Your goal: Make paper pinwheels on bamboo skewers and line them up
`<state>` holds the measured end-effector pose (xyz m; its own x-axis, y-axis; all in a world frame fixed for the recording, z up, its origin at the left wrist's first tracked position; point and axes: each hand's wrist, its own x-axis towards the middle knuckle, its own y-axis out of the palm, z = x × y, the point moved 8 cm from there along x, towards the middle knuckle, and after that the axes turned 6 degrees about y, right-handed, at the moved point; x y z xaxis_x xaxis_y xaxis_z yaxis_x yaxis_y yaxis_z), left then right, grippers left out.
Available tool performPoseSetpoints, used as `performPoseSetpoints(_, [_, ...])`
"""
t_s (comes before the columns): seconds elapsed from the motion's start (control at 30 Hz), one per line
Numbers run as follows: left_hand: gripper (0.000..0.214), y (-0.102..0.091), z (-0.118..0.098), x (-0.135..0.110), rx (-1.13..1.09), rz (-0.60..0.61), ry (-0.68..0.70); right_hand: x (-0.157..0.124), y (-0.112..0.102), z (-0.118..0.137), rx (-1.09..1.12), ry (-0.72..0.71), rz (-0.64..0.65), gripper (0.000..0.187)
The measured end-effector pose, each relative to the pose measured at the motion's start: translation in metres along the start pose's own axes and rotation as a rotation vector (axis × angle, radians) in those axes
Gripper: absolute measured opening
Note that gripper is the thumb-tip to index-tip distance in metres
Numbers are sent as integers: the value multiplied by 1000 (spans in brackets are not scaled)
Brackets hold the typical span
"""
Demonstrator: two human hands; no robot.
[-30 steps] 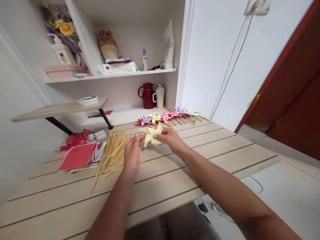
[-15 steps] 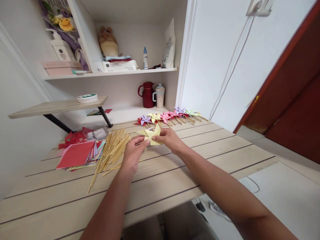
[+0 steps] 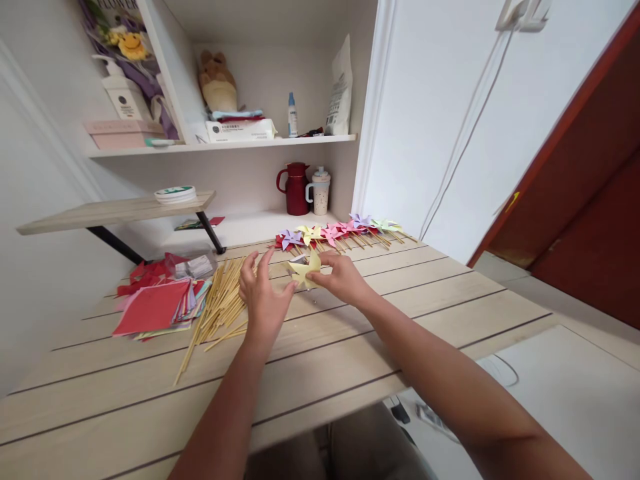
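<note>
A pale yellow paper pinwheel [image 3: 302, 271] is pinched between the thumb and fingers of my right hand [image 3: 340, 277], above the middle of the table. Just left of it, my left hand [image 3: 264, 293] has its fingers spread and holds nothing; its thumb tip is close to the pinwheel's edge. Many thin wooden sticks [image 3: 220, 300] lie loosely piled left of my left hand. Beyond my hands, a row of finished-looking pinwheels on sticks [image 3: 331, 235], in purple, yellow, pink and green, lies along the table's back edge.
Stacked coloured paper squares [image 3: 153, 308] lie left of the sticks, with a clear plastic pack [image 3: 195, 267] behind. A small raised shelf [image 3: 110, 212] stands at back left. A red jug [image 3: 296, 189] and a lidded cup [image 3: 320, 191] stand in the cabinet behind the table [image 3: 350, 360].
My left hand has let go of the yellow pinwheel, moved slightly left and spread its fingers. My right hand still holds the pinwheel in nearly the same place.
</note>
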<state>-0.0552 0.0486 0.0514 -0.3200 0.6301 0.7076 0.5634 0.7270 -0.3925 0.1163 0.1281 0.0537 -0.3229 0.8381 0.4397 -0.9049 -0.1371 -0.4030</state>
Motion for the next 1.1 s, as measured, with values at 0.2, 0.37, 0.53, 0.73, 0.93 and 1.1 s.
performPoseSetpoints(0.2, [51,0,-40,-11,215,-5,380,-6,-5,26,-351,-337,-82,4])
performPoseSetpoints(0.37, [24,-3,-49,-15,216,-42,467,-12,6,34,-430,-409,-28,5])
performPoseSetpoints(0.53, [11,-4,-44,-10,128,-24,386,-14,8,36,-441,-418,-20,6])
performPoseSetpoints(0.73, [12,-1,-39,-8,71,-1,313,-14,9,34,-447,-419,-20,12])
performPoseSetpoints(0.93, [14,1,-41,-10,105,15,378,-15,10,35,-444,-427,-14,13])
performPoseSetpoints(1.1, [10,0,-27,-5,5,-10,256,-15,8,36,-360,-414,-46,9])
